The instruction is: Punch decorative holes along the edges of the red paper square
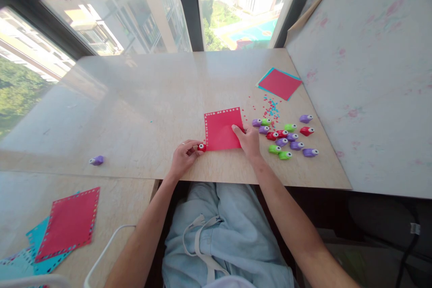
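A red paper square (221, 132) with punched holes along its top and left edges lies on the table (141, 112) in front of me. My left hand (184, 156) grips a small red punch (201, 147) at the sheet's lower left corner. My right hand (249, 140) rests on the sheet's right edge, fingers pressing it down. Just right of that hand sits a cluster of several small punches (286, 139) in purple, green and red.
Paper confetti (272, 108) is scattered above the punches. A red sheet on a blue one (279, 83) lies at the back right. A lone purple punch (97, 160) sits at left. Punched red and blue sheets (64, 227) are stacked on the lower left table.
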### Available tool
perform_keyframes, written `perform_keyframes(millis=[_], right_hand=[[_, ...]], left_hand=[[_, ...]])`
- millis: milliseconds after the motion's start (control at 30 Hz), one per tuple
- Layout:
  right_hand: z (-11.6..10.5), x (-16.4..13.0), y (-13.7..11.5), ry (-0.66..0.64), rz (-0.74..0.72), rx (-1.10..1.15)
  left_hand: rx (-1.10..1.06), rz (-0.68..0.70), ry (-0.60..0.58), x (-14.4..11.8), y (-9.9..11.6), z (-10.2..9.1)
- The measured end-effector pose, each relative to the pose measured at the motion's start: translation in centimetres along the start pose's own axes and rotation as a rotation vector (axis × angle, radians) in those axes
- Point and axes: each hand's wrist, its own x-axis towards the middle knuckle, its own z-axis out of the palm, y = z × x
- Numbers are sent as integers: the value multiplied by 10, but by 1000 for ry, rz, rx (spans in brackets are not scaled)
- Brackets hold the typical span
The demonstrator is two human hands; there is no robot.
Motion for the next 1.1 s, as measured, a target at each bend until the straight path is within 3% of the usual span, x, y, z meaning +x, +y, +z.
perform_keyframes(millis=[267,600,1100], right_hand=[[-2,1,1,-28,45,32],[3,2,5,6,-12,-73],[0,-1,-1,-2,-22,-76]], left_hand=[[1,3,2,0,0,0],[17,-8,17,1,1,1],[-130,-79,35,0,-6,-6]])
